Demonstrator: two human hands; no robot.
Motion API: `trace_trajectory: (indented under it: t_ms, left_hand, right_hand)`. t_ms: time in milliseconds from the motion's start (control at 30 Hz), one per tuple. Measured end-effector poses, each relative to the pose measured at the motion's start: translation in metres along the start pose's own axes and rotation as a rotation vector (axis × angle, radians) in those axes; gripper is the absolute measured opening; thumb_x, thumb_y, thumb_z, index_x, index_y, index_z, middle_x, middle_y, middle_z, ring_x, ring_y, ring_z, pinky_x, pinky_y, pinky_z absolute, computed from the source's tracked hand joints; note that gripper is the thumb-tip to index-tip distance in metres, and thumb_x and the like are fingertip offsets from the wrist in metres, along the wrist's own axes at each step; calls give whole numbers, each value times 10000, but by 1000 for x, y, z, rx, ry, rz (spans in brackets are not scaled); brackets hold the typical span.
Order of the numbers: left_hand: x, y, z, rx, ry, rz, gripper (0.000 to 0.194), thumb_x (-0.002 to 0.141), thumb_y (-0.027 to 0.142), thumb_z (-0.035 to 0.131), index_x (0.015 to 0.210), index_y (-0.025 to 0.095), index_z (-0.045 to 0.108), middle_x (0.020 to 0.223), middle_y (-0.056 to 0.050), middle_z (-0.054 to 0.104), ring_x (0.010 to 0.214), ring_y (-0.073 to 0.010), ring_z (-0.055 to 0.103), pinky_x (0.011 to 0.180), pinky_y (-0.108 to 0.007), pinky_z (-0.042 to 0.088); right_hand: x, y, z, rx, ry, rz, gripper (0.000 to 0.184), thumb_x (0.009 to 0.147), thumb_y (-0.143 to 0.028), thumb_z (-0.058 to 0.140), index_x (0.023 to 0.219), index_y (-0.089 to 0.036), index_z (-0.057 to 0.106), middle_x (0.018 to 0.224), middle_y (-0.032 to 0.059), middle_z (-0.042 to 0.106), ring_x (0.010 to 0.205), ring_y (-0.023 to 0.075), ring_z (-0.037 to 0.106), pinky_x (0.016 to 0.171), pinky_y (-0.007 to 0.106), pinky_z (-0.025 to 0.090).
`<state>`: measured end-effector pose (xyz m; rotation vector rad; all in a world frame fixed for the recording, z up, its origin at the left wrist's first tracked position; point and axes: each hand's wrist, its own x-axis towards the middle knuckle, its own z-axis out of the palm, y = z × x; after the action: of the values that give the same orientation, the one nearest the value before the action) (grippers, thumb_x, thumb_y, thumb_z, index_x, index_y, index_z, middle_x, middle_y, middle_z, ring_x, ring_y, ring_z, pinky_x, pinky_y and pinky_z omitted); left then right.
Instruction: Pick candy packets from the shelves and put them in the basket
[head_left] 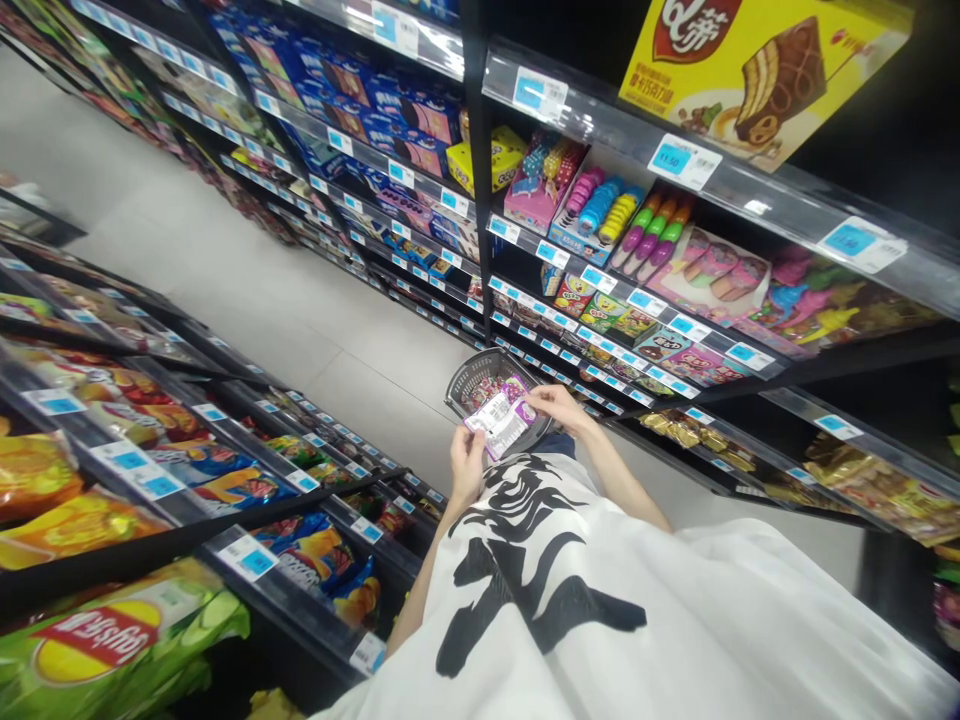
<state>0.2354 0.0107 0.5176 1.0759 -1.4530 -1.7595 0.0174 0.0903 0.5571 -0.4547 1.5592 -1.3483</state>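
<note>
Between my two hands is a purple and white snack packet (501,424), its printed label side facing up. My left hand (467,458) is closed on the packet's left end, the thumb on top. At the opposite end, my right hand (556,406) pinches the purple corner between thumb and fingers. Just beyond and below the packet is a dark grey shopping basket (466,378) with slotted sides. Some colourful packaged items (487,393) show inside it; the packet hides the rest. What carries the basket is out of sight.
Shelves of boxed sweets (600,215) rise on the right, with a large yellow cake box (750,70) on the upper shelf. On the left, racks hold bagged chips, including a green bag (112,640). A grey tiled aisle floor (300,310) runs between them.
</note>
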Motion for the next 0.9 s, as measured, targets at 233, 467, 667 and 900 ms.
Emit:
trace_trajectory:
  t_ms: [233, 467, 667, 900]
  left_hand:
    - [-3, 2, 3, -120, -297, -310, 631, 718, 608, 828, 1088, 119, 681, 1028, -138, 752, 743, -219, 726, 737, -350, 610]
    - [-3, 5, 7, -173, -318, -401, 681, 646, 590, 886, 1075, 105, 676, 976, -138, 768, 724, -229, 745, 754, -357, 629]
    - [-1, 3, 9, -168, -332, -384, 648, 665, 581, 878, 1077, 119, 686, 1031, -137, 767, 758, -227, 748, 768, -353, 632]
    - [0, -5, 5, -121, -344, -330, 635, 713, 588, 843, 1117, 125, 684, 1006, -136, 767, 725, -229, 743, 751, -357, 622]
  right_hand:
    - [9, 4, -2, -229, 217, -154, 496, 717, -679, 716, 627, -196, 650, 592, -8, 528, 573, 119, 388, 578, 272, 299]
    - [6, -5, -2, -465, 312, -224, 377, 793, -541, 668, 631, -200, 672, 554, 0, 517, 567, 139, 383, 594, 298, 290]
    - [6, -5, -3, -526, 342, -228, 369, 796, -527, 637, 620, -203, 658, 535, -7, 488, 557, 139, 388, 604, 301, 305]
    - [5, -2, -5, -538, 326, -220, 393, 805, -552, 624, 633, -202, 673, 559, 4, 535, 571, 145, 422, 614, 298, 317]
